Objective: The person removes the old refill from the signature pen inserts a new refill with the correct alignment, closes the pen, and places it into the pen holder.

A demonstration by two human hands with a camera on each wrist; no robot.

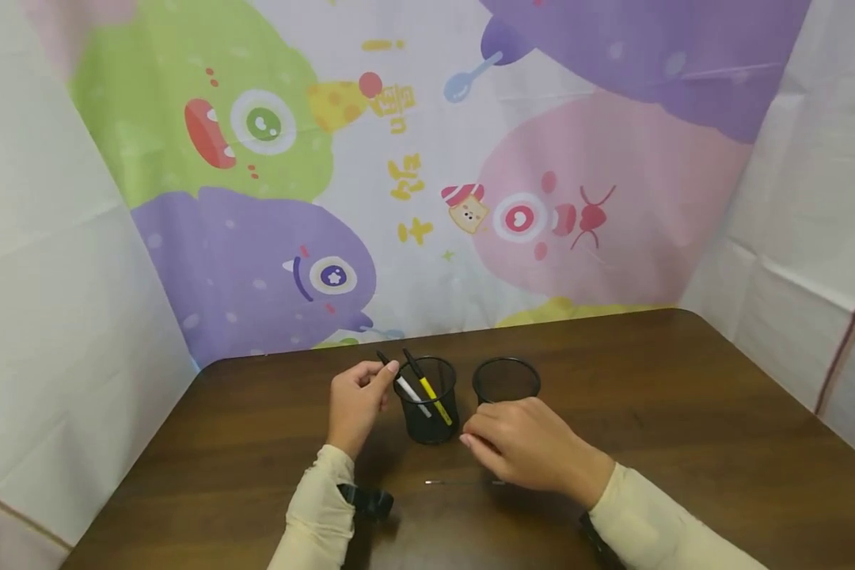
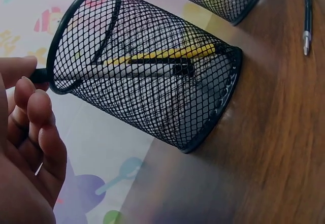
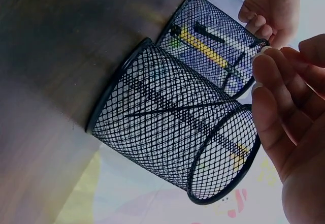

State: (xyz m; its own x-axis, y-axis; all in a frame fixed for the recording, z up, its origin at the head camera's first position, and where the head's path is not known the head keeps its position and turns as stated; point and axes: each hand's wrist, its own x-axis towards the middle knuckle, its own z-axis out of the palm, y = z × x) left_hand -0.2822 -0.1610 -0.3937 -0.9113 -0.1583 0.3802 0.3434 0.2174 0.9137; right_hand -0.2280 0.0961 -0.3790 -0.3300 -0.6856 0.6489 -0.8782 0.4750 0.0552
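My left hand (image 1: 356, 400) pinches the black cap end of a white pen (image 1: 415, 397) at the rim of the left black mesh pen cup (image 1: 419, 431). The pen leans inside that cup beside a yellow pen (image 1: 435, 400) with a black cap. My right hand (image 1: 534, 443) hovers in front of the other mesh pen cup (image 3: 147, 132), its fingers loosely bent, with nothing visible between them. A thin dark line (image 3: 177, 109) shows through that cup's mesh; I cannot tell what it is. On the table lies a thin pen refill (image 2: 306, 21) with a metal tip, left of my right hand.
Both cups stand upright side by side on a brown wooden table (image 1: 256, 443). Behind it hangs a cartoon-printed cloth (image 1: 420, 285), and pale cloth walls (image 1: 64, 237) flank the left and right sides. A dark wrist camera (image 1: 370, 503) sits on my left wrist.
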